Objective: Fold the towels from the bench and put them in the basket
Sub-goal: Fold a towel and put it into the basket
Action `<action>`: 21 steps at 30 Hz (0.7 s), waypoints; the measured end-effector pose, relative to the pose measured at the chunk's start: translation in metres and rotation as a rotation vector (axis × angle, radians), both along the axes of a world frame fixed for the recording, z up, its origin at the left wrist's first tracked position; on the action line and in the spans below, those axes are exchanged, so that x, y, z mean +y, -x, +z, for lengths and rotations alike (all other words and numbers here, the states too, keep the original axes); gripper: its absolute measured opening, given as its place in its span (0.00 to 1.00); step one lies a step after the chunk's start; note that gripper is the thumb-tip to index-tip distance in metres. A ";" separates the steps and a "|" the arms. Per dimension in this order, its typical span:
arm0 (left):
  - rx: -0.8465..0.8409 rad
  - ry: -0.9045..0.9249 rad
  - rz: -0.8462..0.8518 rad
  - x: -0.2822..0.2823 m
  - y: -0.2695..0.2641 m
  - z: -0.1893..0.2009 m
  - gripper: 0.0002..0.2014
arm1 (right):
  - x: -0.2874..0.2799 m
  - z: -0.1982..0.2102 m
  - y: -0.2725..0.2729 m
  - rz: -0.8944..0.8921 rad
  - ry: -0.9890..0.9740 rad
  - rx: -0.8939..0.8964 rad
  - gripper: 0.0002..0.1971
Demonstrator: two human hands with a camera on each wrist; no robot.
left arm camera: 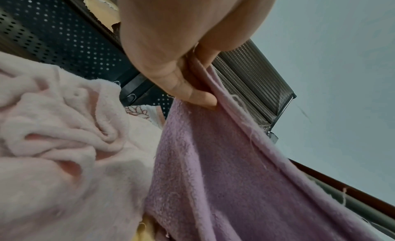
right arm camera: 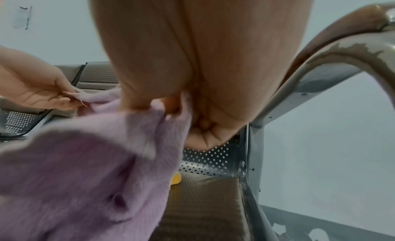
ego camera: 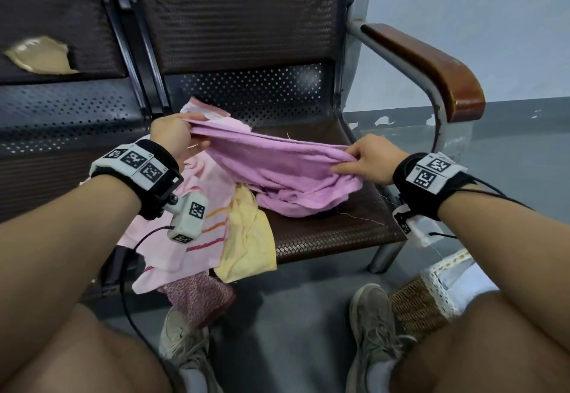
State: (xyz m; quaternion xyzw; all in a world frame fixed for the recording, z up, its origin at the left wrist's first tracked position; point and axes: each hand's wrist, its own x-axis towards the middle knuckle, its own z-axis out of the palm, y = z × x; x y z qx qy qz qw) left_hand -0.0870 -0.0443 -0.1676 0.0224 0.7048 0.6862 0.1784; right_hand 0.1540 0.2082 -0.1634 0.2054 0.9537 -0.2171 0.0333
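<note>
A purple towel (ego camera: 277, 164) stretches between both hands above the bench seat (ego camera: 339, 232), its lower part bunched on the seat. My left hand (ego camera: 177, 136) pinches its left edge; in the left wrist view the fingers (left arm camera: 181, 85) curl round the purple towel (left arm camera: 224, 168). My right hand (ego camera: 367, 158) pinches the right edge, and the right wrist view shows the same towel (right arm camera: 96, 168) gripped at the fingers (right arm camera: 171, 106). A pale pink striped towel (ego camera: 203, 207), a yellow towel (ego camera: 246, 238) and a speckled pink towel (ego camera: 200, 297) lie at the seat's left front.
A woven basket (ego camera: 416, 306) with a lace-edged liner stands on the floor by my right knee. The bench has a wooden armrest (ego camera: 438, 65) on the right and a torn backrest (ego camera: 37, 53) on the left. My shoes (ego camera: 373, 324) rest on the grey floor.
</note>
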 end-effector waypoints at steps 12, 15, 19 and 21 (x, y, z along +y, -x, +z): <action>0.276 0.076 -0.102 -0.006 0.005 0.003 0.10 | 0.018 0.013 -0.004 -0.190 -0.156 0.274 0.19; 0.251 0.046 -0.120 -0.011 0.005 0.007 0.07 | 0.017 0.016 -0.004 -0.194 -0.077 0.293 0.27; 0.269 0.067 -0.313 -0.023 0.004 0.003 0.11 | 0.015 0.017 -0.007 -0.154 0.007 0.302 0.29; 0.360 0.178 -0.344 -0.029 0.005 -0.001 0.19 | 0.014 0.020 -0.009 -0.129 0.007 0.330 0.23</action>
